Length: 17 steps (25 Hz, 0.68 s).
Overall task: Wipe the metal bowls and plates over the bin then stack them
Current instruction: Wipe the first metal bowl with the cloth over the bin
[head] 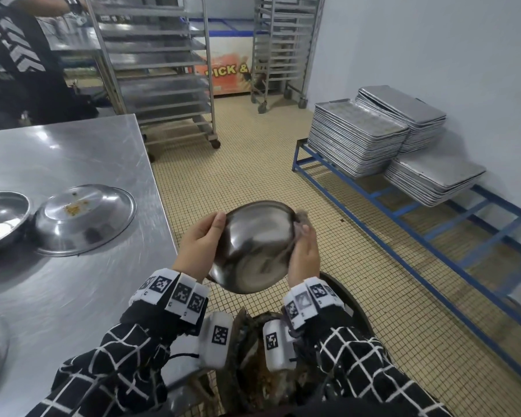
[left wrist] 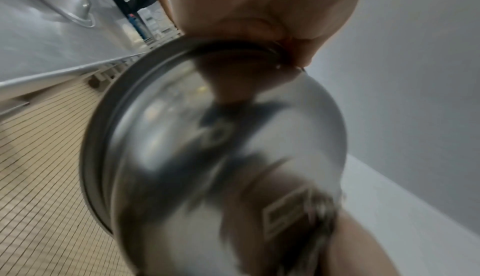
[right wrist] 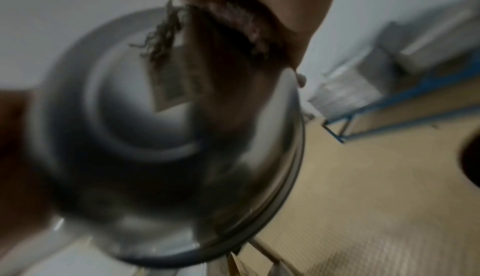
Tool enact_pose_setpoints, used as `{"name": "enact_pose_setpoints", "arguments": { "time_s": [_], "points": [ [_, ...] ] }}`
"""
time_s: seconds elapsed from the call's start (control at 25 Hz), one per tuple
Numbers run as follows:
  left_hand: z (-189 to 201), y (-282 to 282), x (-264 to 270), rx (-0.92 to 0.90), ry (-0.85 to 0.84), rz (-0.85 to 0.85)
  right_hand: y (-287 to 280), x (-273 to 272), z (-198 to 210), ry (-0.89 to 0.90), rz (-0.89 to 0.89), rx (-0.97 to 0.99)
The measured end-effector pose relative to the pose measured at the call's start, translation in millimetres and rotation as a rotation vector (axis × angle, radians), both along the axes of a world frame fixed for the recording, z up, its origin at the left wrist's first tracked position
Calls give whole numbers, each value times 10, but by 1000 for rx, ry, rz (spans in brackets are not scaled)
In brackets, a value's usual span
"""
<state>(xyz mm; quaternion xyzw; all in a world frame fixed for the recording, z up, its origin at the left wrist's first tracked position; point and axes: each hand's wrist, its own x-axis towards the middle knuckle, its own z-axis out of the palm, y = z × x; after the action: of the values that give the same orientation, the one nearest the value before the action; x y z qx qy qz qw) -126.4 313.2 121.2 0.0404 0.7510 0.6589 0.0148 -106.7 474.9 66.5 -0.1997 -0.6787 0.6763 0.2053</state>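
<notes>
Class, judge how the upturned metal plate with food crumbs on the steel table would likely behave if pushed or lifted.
The upturned metal plate looks rigid and probably light, being thin steel. Polished metal on the smooth steel table would likely slide readily. Its wide rim lies flat, so tipping seems unlikely, though the loose crumbs may scatter.

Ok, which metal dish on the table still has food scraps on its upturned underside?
The overturned plate nearest the table's right edge: yellow crumbs sit on its domed back. The bowl left of it is upright.
</notes>
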Motion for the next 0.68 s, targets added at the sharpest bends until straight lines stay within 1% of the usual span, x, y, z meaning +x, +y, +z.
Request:
{"name": "enact_pose_setpoints", "arguments": {
  "time_s": [0.04, 0.08, 0.16, 0.2, 0.28, 0.32, 0.4, 0.44, 0.48, 0.52, 0.6, 0.68],
  "points": [
    [-24, -16, -1, 8, 2, -3, 80, -30, -94, -66, 0, -144],
    [-67, -31, -8, -19, 7, -16, 131, -45, -177, -123, 20, -222],
    [-166, -48, -28, -89, 3, -42, 193, -20, -272, -177, 32, -242],
    [-211, -62, -44, -113, 2, -51, 214, 16, -234, -177, 22, -218],
    [-272, -103, -75, -138, 2, -70, 281, 83, -83, -147, 45, -94],
    [-286, -118, -82, -134, 4, -96, 318, 95, 18, -148, 81, 10],
    [-286, -119, -91, -158, 6, -191, 357, 54, 179, -159, 195, 301],
    [-266, -95, -76, -202, 4, -243, 354, 22, 240, -155, 262, 460],
    [-240, -65, -59, -251, 6, -275, 336, -13, 282, -134, 317, 598],
    [-215, -42, -45, -284, 16, -277, 311, -32, 303, -97, 351, 694],
    [-181, -26, -35, -268, 16, -209, 240, -49, 335, 18, 344, 768],
    [-170, -35, -46, -230, 1, -134, 141, -47, 345, 151, 272, 743]
  ]
}}
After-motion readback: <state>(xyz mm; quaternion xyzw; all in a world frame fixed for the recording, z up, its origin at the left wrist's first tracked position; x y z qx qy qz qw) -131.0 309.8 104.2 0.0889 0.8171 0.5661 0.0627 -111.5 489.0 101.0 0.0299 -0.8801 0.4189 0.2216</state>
